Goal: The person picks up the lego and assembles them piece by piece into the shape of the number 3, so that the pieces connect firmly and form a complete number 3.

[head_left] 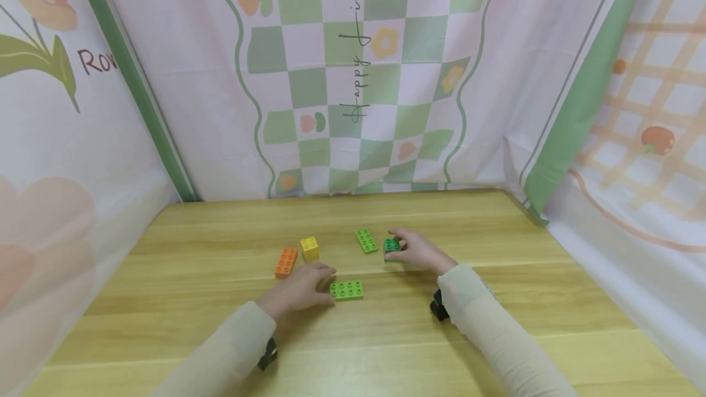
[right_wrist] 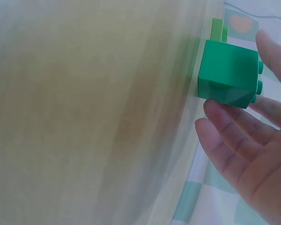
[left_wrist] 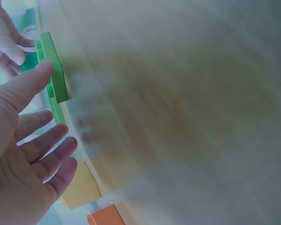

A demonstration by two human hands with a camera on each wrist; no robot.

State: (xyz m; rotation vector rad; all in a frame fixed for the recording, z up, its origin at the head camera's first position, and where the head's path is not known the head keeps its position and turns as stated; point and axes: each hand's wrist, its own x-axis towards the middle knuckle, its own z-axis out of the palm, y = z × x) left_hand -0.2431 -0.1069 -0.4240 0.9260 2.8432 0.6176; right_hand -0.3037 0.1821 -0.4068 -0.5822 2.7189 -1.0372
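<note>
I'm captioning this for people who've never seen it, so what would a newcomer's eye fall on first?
Probably the green-and-white checkered fabric lettered "Happy Life", hanging behind the wooden table. Next, perhaps, the dark green toy brick that the right hand curves around, and a flat light green brick beside the left hand. Beyond that hand, an orange brick and a yellow brick stand out side by side.

Lower half of frame, on table (head_left: pixel 386 360) — leftmost brick (head_left: pixel 286 263), second brick (head_left: pixel 310 250) just right; lowest brick (head_left: pixel 347 290) right of left hand (head_left: pixel 299 288) — topmost brick (head_left: pixel 366 241) left of rightmost brick (head_left: pixel 390 245)
</note>
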